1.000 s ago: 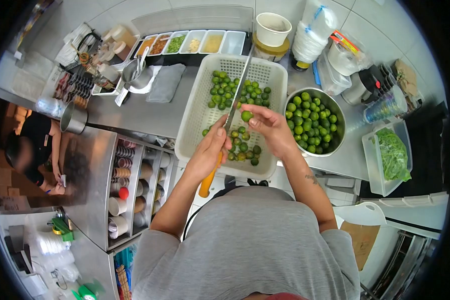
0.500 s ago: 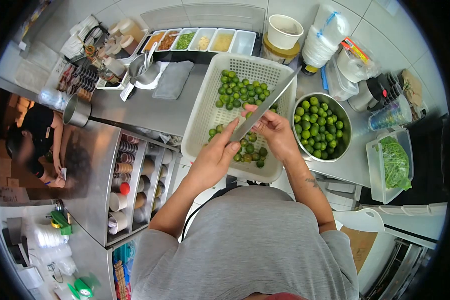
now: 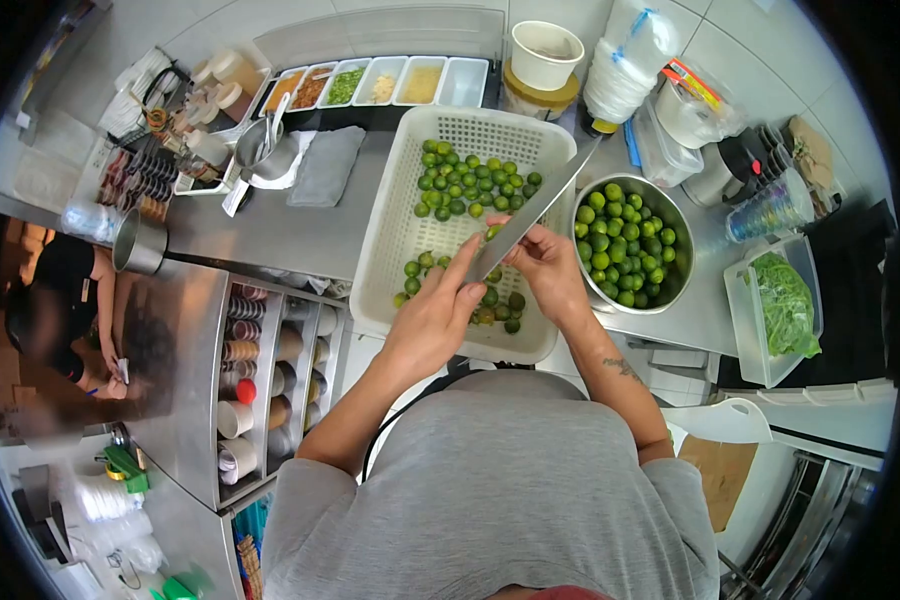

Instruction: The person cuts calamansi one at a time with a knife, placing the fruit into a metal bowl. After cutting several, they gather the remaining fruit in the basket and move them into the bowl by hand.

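In my left hand (image 3: 432, 312) is the grip end of a large knife (image 3: 535, 212), my index finger lying along its blade. The blade slants up to the right, over a white perforated basket (image 3: 370, 290). My right hand (image 3: 550, 268) is closed close against the blade, its fingertips reaching past the far edge. A small green lime (image 3: 492, 232) shows there at the fingers, partly covered by the blade. Loose limes (image 3: 470, 185) lie in the basket, in one group at the back and another under my hands. To the right stands a steel bowl (image 3: 686, 270) full of limes (image 3: 625, 245).
Behind the basket is a row of topping trays (image 3: 380, 82). A grey cloth (image 3: 327, 168) and a steel pot (image 3: 266, 152) lie left. On the right are a tub of leafy greens (image 3: 782, 305) and stacked containers. A co-worker (image 3: 65, 300) stands at the left counter.
The whole view has shifted slightly, so counter items appear a little further left. My hands keep nearly the same pose, with the knife across the lime.
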Motion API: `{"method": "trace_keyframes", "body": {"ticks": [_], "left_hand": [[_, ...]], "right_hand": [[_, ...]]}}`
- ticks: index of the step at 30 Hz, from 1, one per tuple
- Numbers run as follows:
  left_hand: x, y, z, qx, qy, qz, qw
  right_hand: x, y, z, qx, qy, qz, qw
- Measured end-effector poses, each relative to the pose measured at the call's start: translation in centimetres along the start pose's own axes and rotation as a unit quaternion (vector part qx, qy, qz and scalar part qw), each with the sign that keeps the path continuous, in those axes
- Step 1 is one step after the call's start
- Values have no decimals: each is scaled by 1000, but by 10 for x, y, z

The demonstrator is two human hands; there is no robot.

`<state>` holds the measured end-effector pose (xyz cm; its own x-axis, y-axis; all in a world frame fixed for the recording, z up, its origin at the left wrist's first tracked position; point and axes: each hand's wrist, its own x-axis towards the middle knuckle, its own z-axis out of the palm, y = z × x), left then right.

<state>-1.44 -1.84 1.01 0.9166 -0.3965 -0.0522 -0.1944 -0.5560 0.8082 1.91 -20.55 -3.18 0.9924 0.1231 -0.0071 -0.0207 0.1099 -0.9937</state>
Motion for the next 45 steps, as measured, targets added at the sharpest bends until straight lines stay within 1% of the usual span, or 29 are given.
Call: {"method": "trace_keyframes", "body": {"ticks": [1, 4, 7, 10, 13, 14, 15, 16, 17, 18, 20, 21, 22, 23, 24, 25, 26, 27, 28, 29, 30, 32, 34, 36, 38, 40, 42, 45], "left_hand": [[3, 3, 1, 7, 1, 0, 1000], [12, 9, 4, -42, -7, 8, 999], [18, 11, 6, -59, -11, -6, 998], [24, 6, 9, -89, -36, 4, 995], [21, 6, -2, -258, -142, -73, 953], [20, 4, -2, -260, -123, -69, 955], [19, 0, -2, -262, -104, -65, 957], [19, -6, -1, -264, -84, -61, 959], [20, -12, 1, -272, -64, -43, 959], [19, -18, 0, -280, -57, -64, 956], [17, -22, -3, -292, -45, -102, 950], [17, -24, -4, -309, -34, -110, 944], [17, -27, -4, -317, -33, -107, 942], [17, -32, -4, -324, -33, -103, 940], [19, -49, 2, -326, -21, -86, 941], [20, -66, 8, -328, -9, -69, 942], [21, -83, 14, -330, 3, -52, 942], [17, -46, 1, -355, 9, -111, 928], [16, -26, -6, -380, 16, -168, 910], [18, -34, -4, -387, 8, -145, 910], [17, -33, -3, -396, 12, -149, 906], [16, -30, -3, -412, 23, -157, 897], [13, -30, 3, -454, 63, -171, 872], [11, -34, 6, -476, 73, -169, 860], [10, -40, 5, -477, 50, -149, 865], [11, -37, 0, -424, 38, -147, 893], [11, -32, -2, -395, 30, -145, 907], [9, -31, 0, -406, 36, -148, 901]], "right_hand": [[-2, -1, 0, -14, -8, -2, 1000], [-6, -8, 0, -4, -10, -11, 1000], [-9, -9, -6, -20, -35, 0, 999], [-16, -16, -13, -7, -17, 23, 1000], [-24, -32, -39, -178, 55, 7, 982], [-25, -29, -50, -228, 124, -46, 965], [-29, -44, -62, -366, 148, -72, 916], [-31, -39, -81, -517, 176, -178, 818], [-32, -42, -85, -551, 205, -178, 789], [-32, -47, -87, -583, 235, -178, 757], [-20, -55, -77, -476, 143, -215, 841], [-17, -64, -58, -316, 55, -147, 936], [-15, -75, -33, -185, -32, -84, 979], [-11, -87, -8, -122, -154, -102, 975], [-4, -91, 18, -78, -287, -88, 951], [-6, -103, 49, -38, -354, -171, 919], [-9, -112, 85, 59, -475, -167, 862], [-18, -125, 118, 127, -563, -182, 796], [-35, -130, 151, 188, -613, -199, 742], [-49, -136, 178, 218, -659, -199, 692], [-57, -141, 193, 222, -689, -198, 661], [-67, -147, 207, 216, -723, -192, 628], [-69, -146, 211, 201, -732, -191, 622], [-69, -148, 212, 188, -739, -191, 618], [-69, -150, 212, 179, -744, -193, 615], [-69, -151, 211, 169, -747, -195, 612], [-71, -154, 210, 163, -749, -198, 611], [-70, -157, 209, 159, -749, -202, 610]]}}
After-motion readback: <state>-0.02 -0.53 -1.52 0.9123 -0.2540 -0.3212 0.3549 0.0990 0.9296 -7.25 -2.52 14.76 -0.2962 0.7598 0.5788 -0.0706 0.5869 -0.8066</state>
